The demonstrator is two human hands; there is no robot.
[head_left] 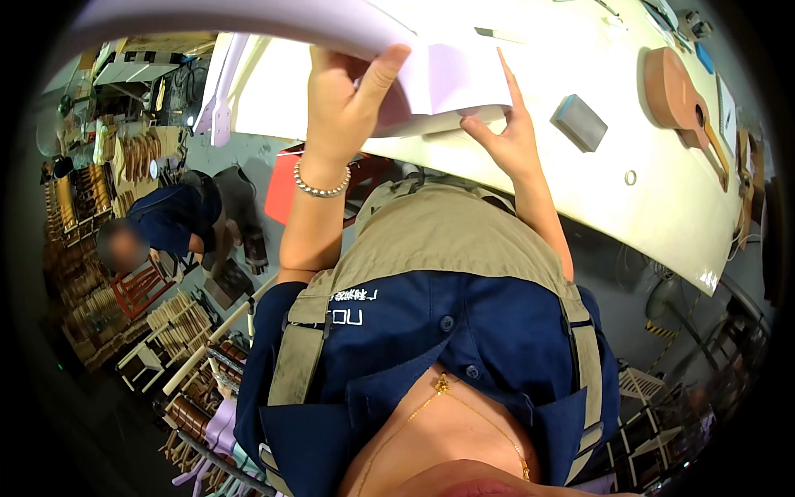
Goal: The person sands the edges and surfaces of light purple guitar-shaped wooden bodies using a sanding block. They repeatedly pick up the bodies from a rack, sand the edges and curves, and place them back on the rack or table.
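A lavender instrument body [364, 23], probably a guitar's, is raised over the table's near edge, its curved side sweeping to the upper left. Much of it is cut off by the top of the picture. My left hand [344, 103] is closed on its lower edge, thumb on the outside and fingers partly hidden behind it. At its right end, my right hand [512, 132] holds the body between the thumb, below, and the fingers stretched along the side. A grey sanding block [580, 123] with a blue edge lies on the table to the right of my right hand.
On the cream worktable [629, 224] lie a small brown guitar [675, 91], a ring [630, 177] and a flat dark-tipped tool [494, 35]. Lavender necks [220, 116] stick out at the left. A red stool [281, 189] stands below. Another person [178, 215] bends beside wooden racks.
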